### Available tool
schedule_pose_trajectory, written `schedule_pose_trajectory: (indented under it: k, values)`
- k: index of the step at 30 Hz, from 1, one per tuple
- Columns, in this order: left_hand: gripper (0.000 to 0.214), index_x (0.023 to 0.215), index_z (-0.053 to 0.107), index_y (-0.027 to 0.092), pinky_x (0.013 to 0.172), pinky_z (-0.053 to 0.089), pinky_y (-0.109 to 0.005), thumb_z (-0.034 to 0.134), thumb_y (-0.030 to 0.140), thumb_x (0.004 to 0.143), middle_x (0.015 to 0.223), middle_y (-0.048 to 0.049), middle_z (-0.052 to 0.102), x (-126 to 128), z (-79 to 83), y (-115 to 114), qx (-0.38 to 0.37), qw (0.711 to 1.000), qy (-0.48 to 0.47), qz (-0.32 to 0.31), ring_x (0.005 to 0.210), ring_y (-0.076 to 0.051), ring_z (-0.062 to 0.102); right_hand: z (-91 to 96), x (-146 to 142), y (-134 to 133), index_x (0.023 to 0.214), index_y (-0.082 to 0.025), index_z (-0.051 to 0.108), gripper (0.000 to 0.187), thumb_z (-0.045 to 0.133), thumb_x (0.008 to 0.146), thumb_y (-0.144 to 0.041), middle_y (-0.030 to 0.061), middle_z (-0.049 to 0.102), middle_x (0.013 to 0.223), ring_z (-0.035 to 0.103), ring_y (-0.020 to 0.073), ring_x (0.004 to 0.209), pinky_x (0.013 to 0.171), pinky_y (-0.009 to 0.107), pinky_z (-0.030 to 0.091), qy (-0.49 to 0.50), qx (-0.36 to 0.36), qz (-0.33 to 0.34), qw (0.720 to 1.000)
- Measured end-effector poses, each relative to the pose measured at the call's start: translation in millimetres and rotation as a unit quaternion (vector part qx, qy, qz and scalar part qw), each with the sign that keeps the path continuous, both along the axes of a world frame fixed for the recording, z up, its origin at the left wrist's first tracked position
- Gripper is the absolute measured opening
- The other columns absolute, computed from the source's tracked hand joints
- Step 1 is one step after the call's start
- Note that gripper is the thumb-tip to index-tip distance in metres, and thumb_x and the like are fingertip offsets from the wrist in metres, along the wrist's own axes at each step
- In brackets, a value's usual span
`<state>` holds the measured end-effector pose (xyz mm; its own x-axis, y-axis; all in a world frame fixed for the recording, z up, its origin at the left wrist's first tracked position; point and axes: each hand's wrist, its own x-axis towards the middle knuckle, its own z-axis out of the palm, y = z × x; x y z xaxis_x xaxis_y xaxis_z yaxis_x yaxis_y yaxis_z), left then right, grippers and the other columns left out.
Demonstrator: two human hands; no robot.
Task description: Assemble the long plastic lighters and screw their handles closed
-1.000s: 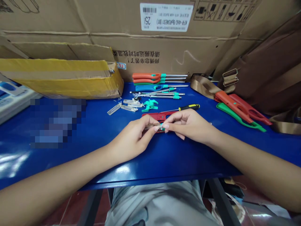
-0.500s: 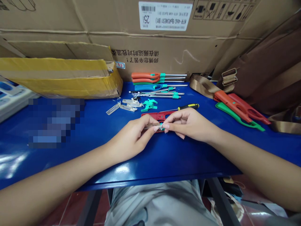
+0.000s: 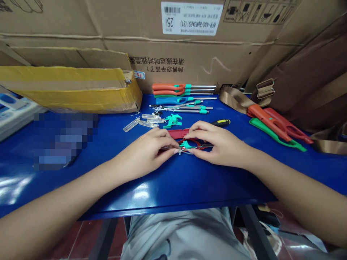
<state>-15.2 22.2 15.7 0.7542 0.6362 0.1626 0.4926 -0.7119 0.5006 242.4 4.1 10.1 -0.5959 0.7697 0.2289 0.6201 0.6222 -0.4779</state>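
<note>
L hand [image 3: 153, 148] is pinching, thumb vs. index, a small white tip [image 3: 180, 152]; whatever else sits in that grip is hidden. R hand [image 3: 225, 146] has thumb & index spread, bridging the green trigger [image 3: 189, 145]; can't tell if its tucked fingers hold anything.

Key bit: the green trigger lies btwn the two hands, just R of the L fingertips and in the R hand's thumb-index gap, so R hand is nearer. Its long axis runs approx. side to side, L tips toward R palm. Red shell [image 3: 176, 134] lies under & just beyond both hands' fingertips, same axis, partly covered.

Beyond L knuckles: clear tanks [image 3: 132, 124], then green clips [image 3: 172, 121] farther R. Past R knuckles: driver [image 3: 221, 123], handle toward R. Lighters [image 3: 168, 87] well beyond both hands.
</note>
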Motion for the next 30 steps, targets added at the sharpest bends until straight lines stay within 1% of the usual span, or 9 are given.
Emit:
schedule_pose_trajectory:
  k: [4,7,9,11,14,20,23,27,30]
  values:
    - [0.021,0.109,0.07,0.021,0.09,0.051,-0.038,0.058,0.034,0.099,0.103,-0.0055,0.073,0,-1.2,0,-0.01,1.0,-0.008,0.027,0.099,-0.023,0.065,-0.3,1,1,0.123,-0.022,0.068,0.03,0.064,0.095,-0.031,0.0106,0.064,0.127,0.064,0.0247,0.112,0.096,0.04,0.053,-0.041,0.018,0.027,0.999]
    - [0.019,0.105,0.068,0.02,0.087,0.052,-0.038,0.059,0.036,0.098,0.098,-0.0049,0.073,-2,-0.1,2,-0.01,0.999,-0.01,0.05,0.095,-0.023,0.067,0.5,1,2,0.124,-0.021,0.068,0.03,0.062,0.097,-0.033,0.0121,0.066,0.126,0.064,0.0264,0.115,0.098,0.044,0.053,-0.053,0.029,0.036,0.998]
    - [0.019,0.104,0.068,0.02,0.087,0.052,-0.038,0.059,0.036,0.098,0.098,-0.0053,0.073,-3,-0.5,5,0.008,0.998,-0.009,0.055,0.096,-0.023,0.067,1.0,1,3,0.125,-0.02,0.067,0.033,0.063,0.097,-0.036,0.0124,0.066,0.126,0.063,0.0272,0.115,0.099,0.045,0.053,-0.062,0.036,0.035,0.997]
    - [0.019,0.105,0.069,0.02,0.087,0.051,-0.037,0.06,0.035,0.098,0.099,-0.0058,0.073,-4,-2.0,7,0.029,0.998,-0.005,0.054,0.098,-0.024,0.066,0.9,2,3,0.128,-0.02,0.066,0.035,0.063,0.097,-0.037,0.0125,0.065,0.127,0.063,0.0274,0.115,0.099,0.044,0.052,-0.071,0.04,0.034,0.996]
    - [0.017,0.104,0.072,0.02,0.086,0.051,-0.036,0.062,0.032,0.098,0.099,-0.0052,0.074,-5,-4.5,10,0.049,0.998,0.004,0.048,0.097,-0.023,0.066,-0.5,2,4,0.127,-0.019,0.066,0.033,0.061,0.098,-0.034,0.0124,0.066,0.126,0.064,0.0265,0.113,0.097,0.043,0.053,-0.073,0.043,0.034,0.996]
    - [0.019,0.102,0.076,0.021,0.09,0.051,-0.038,0.06,0.032,0.099,0.103,-0.0067,0.073,-7,-3.6,11,0.071,0.997,0.018,0.033,0.1,-0.024,0.065,-1.8,2,6,0.123,-0.019,0.068,0.028,0.059,0.099,-0.03,0.012,0.068,0.122,0.066,0.026,0.111,0.097,0.042,0.053,-0.06,0.037,0.031,0.997]
    - [0.02,0.104,0.077,0.02,0.089,0.052,-0.038,0.062,0.032,0.098,0.102,-0.0071,0.073,-8,-3.2,11,0.075,0.996,0.023,0.032,0.098,-0.023,0.066,-1.5,2,6,0.123,-0.019,0.069,0.028,0.059,0.099,-0.029,0.012,0.068,0.121,0.066,0.0262,0.111,0.097,0.042,0.054,-0.06,0.037,0.028,0.997]
    - [0.018,0.104,0.078,0.02,0.088,0.051,-0.037,0.065,0.03,0.096,0.1,-0.0061,0.074,-9,-2.8,12,0.077,0.996,0.024,0.029,0.095,-0.022,0.067,-2.2,5,7,0.124,-0.02,0.069,0.028,0.059,0.099,-0.026,0.0111,0.068,0.122,0.066,0.0251,0.112,0.099,0.041,0.054,-0.034,0.016,0.027,0.999]
    - [0.018,0.105,0.079,0.02,0.088,0.051,-0.037,0.067,0.028,0.095,0.1,-0.0053,0.076,-11,1.6,14,0.084,0.996,0.028,0.032,0.095,-0.022,0.068,-3.0,8,9,0.125,-0.02,0.068,0.029,0.059,0.098,-0.022,0.01,0.068,0.124,0.066,0.0233,0.113,0.101,0.039,0.053,-0.008,-0.003,0.038,0.999]
